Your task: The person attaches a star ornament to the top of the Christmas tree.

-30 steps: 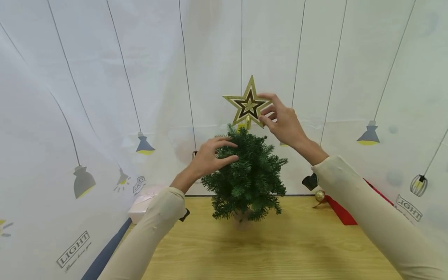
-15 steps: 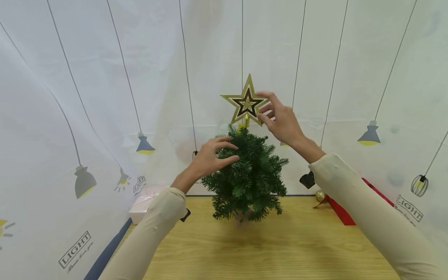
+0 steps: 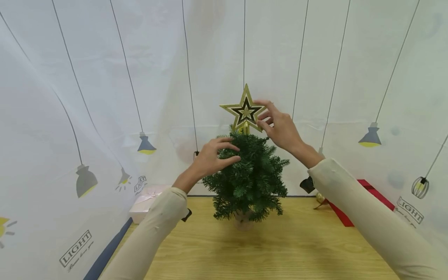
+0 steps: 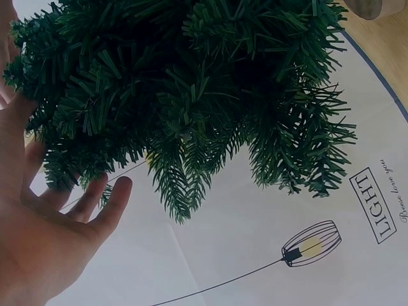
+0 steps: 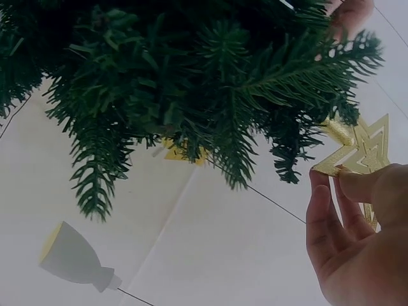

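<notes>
A small green artificial Christmas tree (image 3: 245,179) stands upright on the wooden table. Above its crown is a gold five-pointed star tree topper (image 3: 246,112), held at its right side by my right hand (image 3: 282,127) between thumb and fingers. The right wrist view shows the star (image 5: 370,150) with its gold tube-shaped base (image 5: 338,131) right at the branch tips; foliage partly covers the tube. My left hand (image 3: 211,156) is at the tree's upper left, thumb and fingers spread around the branches. In the left wrist view its fingertips (image 4: 118,194) lie at the needles' edge.
A pale pink gift box (image 3: 145,202) sits at the table's (image 3: 273,252) back left. A red box (image 3: 344,216) and a gold bauble (image 3: 320,197) lie at the back right, partly behind the right sleeve. A white lamp-printed backdrop (image 3: 140,97) hangs behind.
The right hand has lowered the star a little, after a slight shift left, bringing its base down against the treetop. The left hand stays in its place at the branches.
</notes>
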The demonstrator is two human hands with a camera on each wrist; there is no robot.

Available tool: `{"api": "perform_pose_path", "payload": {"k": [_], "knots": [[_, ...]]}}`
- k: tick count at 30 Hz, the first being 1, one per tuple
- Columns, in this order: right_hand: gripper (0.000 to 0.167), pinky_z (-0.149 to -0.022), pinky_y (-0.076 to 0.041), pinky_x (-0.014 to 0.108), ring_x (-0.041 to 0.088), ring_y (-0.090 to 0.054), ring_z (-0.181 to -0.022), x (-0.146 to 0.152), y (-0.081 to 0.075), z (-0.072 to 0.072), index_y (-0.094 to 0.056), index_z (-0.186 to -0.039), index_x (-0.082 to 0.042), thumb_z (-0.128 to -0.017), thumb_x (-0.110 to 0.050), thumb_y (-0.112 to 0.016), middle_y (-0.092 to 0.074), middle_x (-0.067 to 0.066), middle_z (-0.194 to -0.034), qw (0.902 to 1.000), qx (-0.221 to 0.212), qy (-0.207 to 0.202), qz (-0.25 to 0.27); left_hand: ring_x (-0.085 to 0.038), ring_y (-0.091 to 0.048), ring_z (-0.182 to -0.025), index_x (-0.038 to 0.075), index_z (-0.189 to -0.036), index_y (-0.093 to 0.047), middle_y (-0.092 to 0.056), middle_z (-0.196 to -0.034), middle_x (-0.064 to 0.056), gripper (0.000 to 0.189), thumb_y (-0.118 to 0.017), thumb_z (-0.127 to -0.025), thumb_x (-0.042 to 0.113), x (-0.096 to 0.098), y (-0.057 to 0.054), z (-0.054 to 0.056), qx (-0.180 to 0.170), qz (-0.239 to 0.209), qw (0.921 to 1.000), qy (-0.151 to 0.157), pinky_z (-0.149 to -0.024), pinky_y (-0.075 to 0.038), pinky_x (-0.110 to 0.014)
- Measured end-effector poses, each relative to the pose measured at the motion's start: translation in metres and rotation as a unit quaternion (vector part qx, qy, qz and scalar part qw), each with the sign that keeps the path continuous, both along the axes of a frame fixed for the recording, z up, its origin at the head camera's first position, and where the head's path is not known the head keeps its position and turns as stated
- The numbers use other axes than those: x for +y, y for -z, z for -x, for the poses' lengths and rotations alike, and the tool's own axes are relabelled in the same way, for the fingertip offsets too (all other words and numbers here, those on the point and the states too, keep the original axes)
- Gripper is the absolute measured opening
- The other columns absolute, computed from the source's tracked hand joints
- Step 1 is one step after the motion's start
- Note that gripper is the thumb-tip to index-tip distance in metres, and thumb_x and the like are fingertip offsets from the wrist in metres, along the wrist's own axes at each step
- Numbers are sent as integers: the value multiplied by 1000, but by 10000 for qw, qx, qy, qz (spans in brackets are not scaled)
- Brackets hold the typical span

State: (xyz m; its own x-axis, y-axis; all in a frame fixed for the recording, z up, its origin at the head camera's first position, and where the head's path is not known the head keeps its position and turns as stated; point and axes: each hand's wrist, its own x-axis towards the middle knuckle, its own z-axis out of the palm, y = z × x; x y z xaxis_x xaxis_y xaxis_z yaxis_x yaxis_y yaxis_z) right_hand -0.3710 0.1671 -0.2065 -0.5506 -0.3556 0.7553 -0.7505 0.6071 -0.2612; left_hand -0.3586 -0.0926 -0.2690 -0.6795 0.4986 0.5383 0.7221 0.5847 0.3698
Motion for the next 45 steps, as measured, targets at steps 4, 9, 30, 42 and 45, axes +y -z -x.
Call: {"api": "perform_pose_path", "payload": {"k": [4,9,30,42,45], "knots": [[57,-57,-57,45,35,-76,-84,0,5,-1,-44,-155,-20,-103,-7,-65,-75,20,-109,10000,-75,15,-56,-37,-44,-145,19,-122,-77,-53,-154,-11,31,-75,-97,38,0,1,1,6,15,10000,-10,-114,-39,-61],[57,-55,-54,42,35,-76,-83,-1,10,-1,-45,-154,-19,-103,-6,-65,-75,20,-108,10000,-57,-36,1,-37,-43,-145,19,-121,-77,-52,-154,-12,31,-76,-97,38,0,2,0,4,12,10000,-21,-115,-39,-62],[59,-58,-54,43,34,-76,-85,-2,16,2,-43,-155,-17,-102,-3,-65,-75,20,-106,9997,13,-198,-153,-36,-43,-146,20,-122,-77,-51,-155,-12,31,-74,-98,40,-2,1,2,21,82,9999,-65,-115,-39,-61],[69,-81,-62,51,39,-73,-101,5,15,-4,-33,-163,-18,-102,0,-61,-72,20,-120,9987,-161,-39,-475,-36,-38,-149,21,-135,-71,-46,-159,-11,39,-65,-103,43,-6,-2,-2,-191,-113,9996,-167,-117,-35,-63],[72,-83,-61,51,38,-73,-104,11,17,-10,-30,-165,-19,-102,0,-61,-71,19,-124,9988,-137,-3,-479,-36,-37,-150,20,-136,-70,-45,-160,-12,41,-64,-104,44,-9,-2,-6,-124,-127,9997,-160,-117,-35,-64]]}}
